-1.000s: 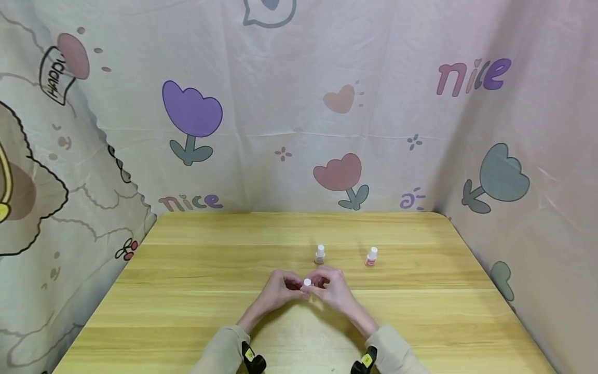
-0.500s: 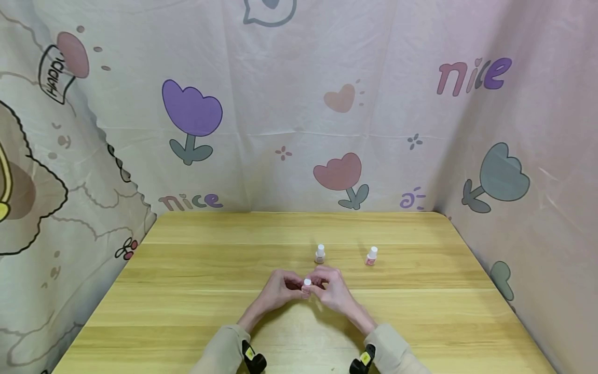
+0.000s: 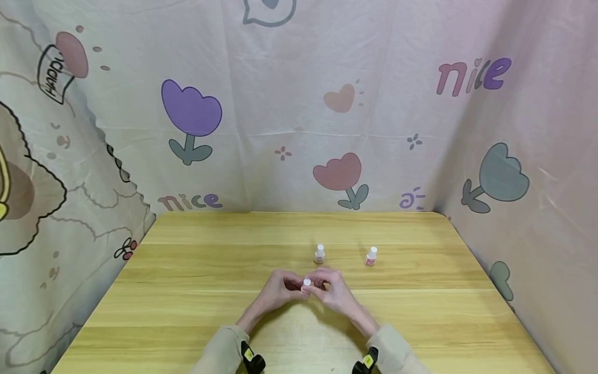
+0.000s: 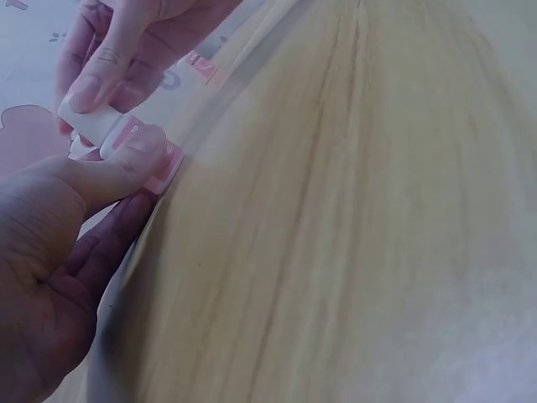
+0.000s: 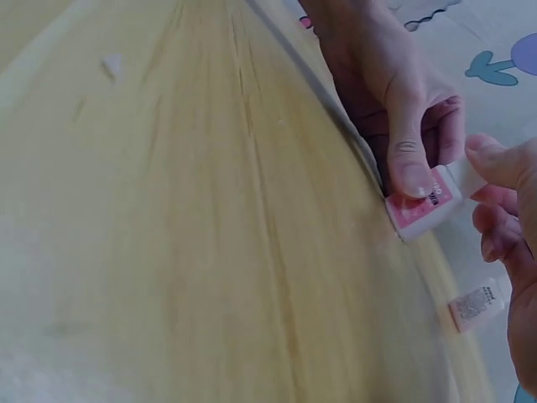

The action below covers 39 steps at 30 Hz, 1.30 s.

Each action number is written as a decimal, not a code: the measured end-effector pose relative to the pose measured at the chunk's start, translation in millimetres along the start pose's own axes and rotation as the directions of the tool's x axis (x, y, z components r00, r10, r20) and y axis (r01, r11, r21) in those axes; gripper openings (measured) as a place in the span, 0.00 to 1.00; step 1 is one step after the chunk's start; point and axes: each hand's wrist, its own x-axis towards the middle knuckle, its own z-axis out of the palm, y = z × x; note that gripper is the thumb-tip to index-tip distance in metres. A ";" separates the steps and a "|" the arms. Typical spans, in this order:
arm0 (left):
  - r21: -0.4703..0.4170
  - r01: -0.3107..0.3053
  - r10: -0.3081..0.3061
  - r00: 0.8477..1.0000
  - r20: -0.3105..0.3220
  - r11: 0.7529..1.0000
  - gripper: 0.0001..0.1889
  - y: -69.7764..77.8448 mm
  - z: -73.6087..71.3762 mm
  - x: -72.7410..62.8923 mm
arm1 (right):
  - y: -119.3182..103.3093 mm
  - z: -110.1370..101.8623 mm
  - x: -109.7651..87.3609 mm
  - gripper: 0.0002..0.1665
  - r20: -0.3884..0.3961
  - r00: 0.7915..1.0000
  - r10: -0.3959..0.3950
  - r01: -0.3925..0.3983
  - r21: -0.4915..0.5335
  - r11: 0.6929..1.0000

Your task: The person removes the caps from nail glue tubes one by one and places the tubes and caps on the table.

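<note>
A small squat bottle (image 4: 172, 170) with a pink label and a white cap (image 4: 91, 120) is between the two hands, low over the table. The left hand (image 3: 276, 292) pinches the bottle's body between thumb and fingers. From the other side, the right hand (image 3: 334, 292) pinches the white cap between thumb and fingertips. In the left wrist view the bottle lies tilted, its cap toward the upper left. The right wrist view shows the left thumb pressed on the pink label; there the right hand partly hides the cap.
Beyond the hands stand two more small white-capped bottles, one with a dark base (image 3: 320, 254) and one with a pink label (image 3: 371, 256). The wooden table (image 3: 210, 270) meets a printed cloth backdrop (image 3: 261, 104). A small white scrap (image 5: 112, 66) lies on the tabletop.
Both hands stay almost in place, still on the bottle and its cap. The cap shifts very slightly in the head view. The two standing bottles have not moved.
</note>
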 end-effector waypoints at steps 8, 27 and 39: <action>-0.022 0.020 -0.020 1.000 0.015 1.000 0.08 6.2 -1.4 -2.5 | -8.9 -3.7 2.4 0.09 0.002 0.995 0.095 -0.095 -0.005 0.995; -0.073 0.026 -0.021 0.998 0.067 0.997 0.10 -4.1 -3.9 -0.1 | -4.2 -1.9 3.3 0.09 0.024 0.996 -0.090 0.091 -0.054 0.994; -0.064 -0.002 0.005 0.999 0.051 0.998 0.08 -6.4 -3.8 0.0 | -2.9 -5.5 2.0 0.08 0.034 0.998 -0.058 0.059 -0.033 0.998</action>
